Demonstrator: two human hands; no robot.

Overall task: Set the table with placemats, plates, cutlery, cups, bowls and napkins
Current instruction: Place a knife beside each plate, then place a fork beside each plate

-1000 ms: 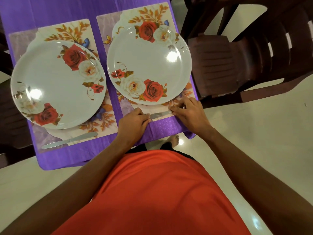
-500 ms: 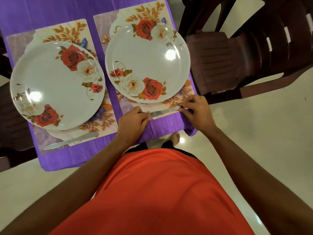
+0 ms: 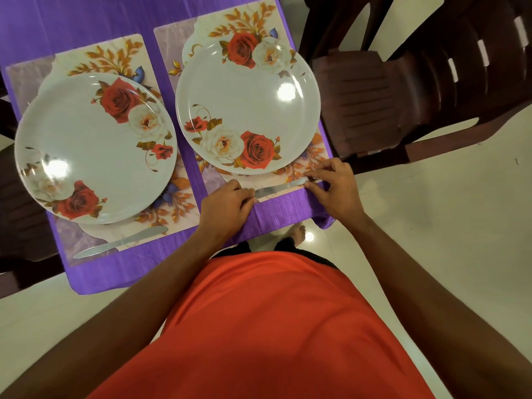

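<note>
while hands (image 3: 227, 205) (image 3: 336, 188) pinch the knife (image 3: 273, 190), its stamp (image 3: 288, 185) blurs.

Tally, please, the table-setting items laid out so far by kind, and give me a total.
Placemats: 2
Plates: 2
Knives: 2, one pinched at its ends by the left hand and the right hand
Total: 6
</note>
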